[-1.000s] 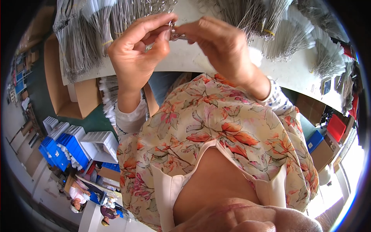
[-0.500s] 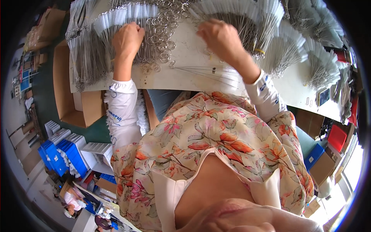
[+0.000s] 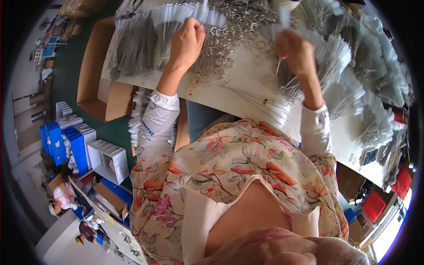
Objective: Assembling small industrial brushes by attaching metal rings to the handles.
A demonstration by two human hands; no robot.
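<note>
My right hand (image 3: pixel 295 52), slightly blurred, is closed around a thin wire brush. The brush's pale bristles (image 3: pixel 285 17) stick up above the fingers, and its wire end points down below them. My left hand (image 3: pixel 187 44) is pinched shut at the near side of a row of white-bristled wire brushes (image 3: pixel 170 20). A narrow pale strip (image 3: pixel 204 11) rises by its fingertips, too indistinct to name. Between the hands lie many loose metal rings (image 3: pixel 227 44). Several single brushes (image 3: pixel 260 102) are fanned out near the table's front edge.
Dense bundles of brushes (image 3: pixel 338 57) cover the right side of the white table (image 3: pixel 207 90). An open cardboard box (image 3: pixel 99 95) stands beyond the left edge. A phone-like device (image 3: pixel 369 155) lies at the far right. Blue and white crates (image 3: pixel 75 148) and two other people are farther left.
The view has swung, so the table appears shifted right. A brush now shows upright in my right hand, which has moved right. My left hand has moved toward the right end of the brush row.
</note>
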